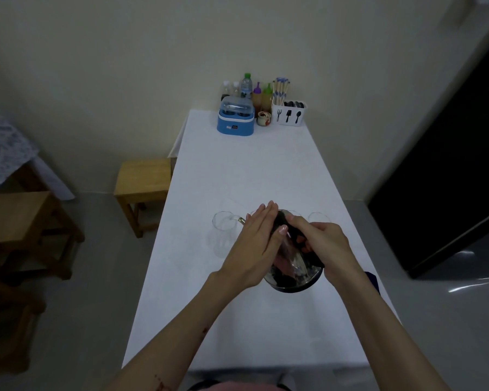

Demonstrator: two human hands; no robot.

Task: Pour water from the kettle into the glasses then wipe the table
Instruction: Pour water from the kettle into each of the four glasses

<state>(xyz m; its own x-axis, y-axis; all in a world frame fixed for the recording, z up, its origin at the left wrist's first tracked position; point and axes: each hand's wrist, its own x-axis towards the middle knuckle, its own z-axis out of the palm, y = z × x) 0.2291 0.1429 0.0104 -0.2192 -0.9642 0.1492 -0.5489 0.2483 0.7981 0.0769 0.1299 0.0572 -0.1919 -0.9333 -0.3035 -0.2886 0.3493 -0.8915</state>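
A shiny metal kettle [294, 277] with a black handle is held tilted over the white table [246, 170], its spout [241, 220] pointing left toward a clear glass [223, 230]. My right hand [319, 244] is shut on the black handle. My left hand [254, 244] lies flat, fingers together, against the kettle's lid side. Another clear glass [319, 217] stands just beyond my right hand. A third glass rim shows faintly behind the kettle. I cannot see water flowing.
At the table's far end stand a blue container [235, 119], several bottles [246, 86], a small jar [263, 118] and a white cutlery holder [290, 112] with chopsticks. A dark blue thing [373, 280] lies at the table's right edge. Wooden stools [143, 184] stand left.
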